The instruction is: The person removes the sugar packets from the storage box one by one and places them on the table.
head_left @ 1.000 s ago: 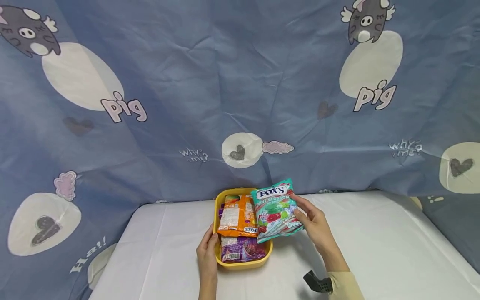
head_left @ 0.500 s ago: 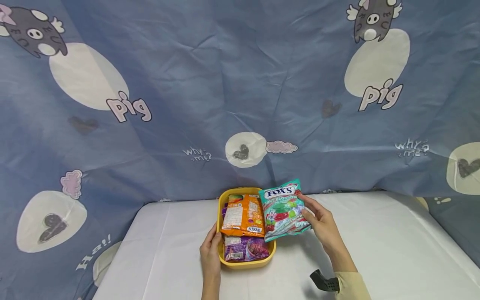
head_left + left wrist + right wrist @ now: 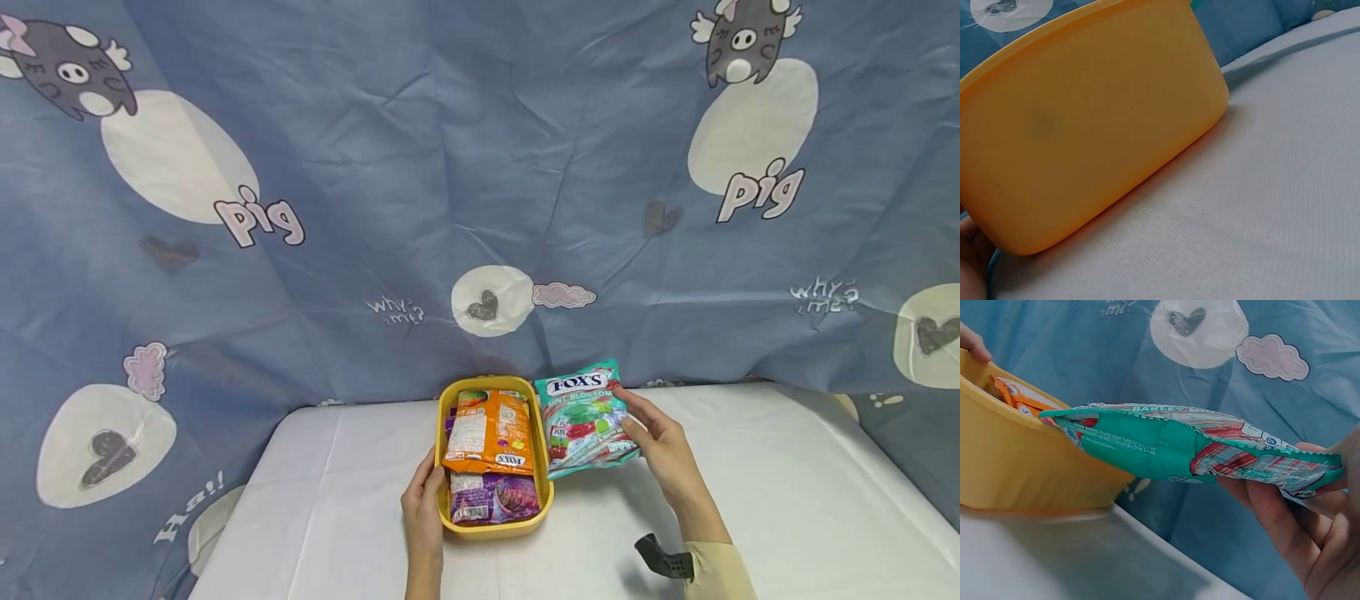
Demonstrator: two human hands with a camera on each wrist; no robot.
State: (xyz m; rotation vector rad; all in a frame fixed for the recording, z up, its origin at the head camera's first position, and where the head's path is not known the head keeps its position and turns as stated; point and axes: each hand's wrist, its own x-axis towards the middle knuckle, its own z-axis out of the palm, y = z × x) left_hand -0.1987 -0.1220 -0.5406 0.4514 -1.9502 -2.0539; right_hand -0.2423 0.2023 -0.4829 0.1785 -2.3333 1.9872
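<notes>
A green bag of Fox's candy [image 3: 587, 421] is pinched by my right hand [image 3: 660, 446] at its right edge, thumb on the printed front and fingers behind. It hangs tilted beside the right rim of a yellow plastic bin [image 3: 495, 530], above table height in the right wrist view [image 3: 1147, 444]. My left hand [image 3: 424, 504] grips the bin's left side, its thumb at the rim. Inside the bin, an orange candy bag [image 3: 491, 429] lies over a purple bag [image 3: 495, 497]. From the left wrist, the bin's outer wall [image 3: 1097, 119] covers most of the view.
The bin stands on a white-covered table [image 3: 337, 517] near its back edge. Right behind rises a blue printed cloth backdrop [image 3: 360, 208]. A black wrist-worn device [image 3: 663, 558] sticks out from the right sleeve.
The right hand has carried the green candy bag rightward, from overlapping the orange bag to outside the bin's right rim. The left hand stays on the bin; the head view shifted slightly.
</notes>
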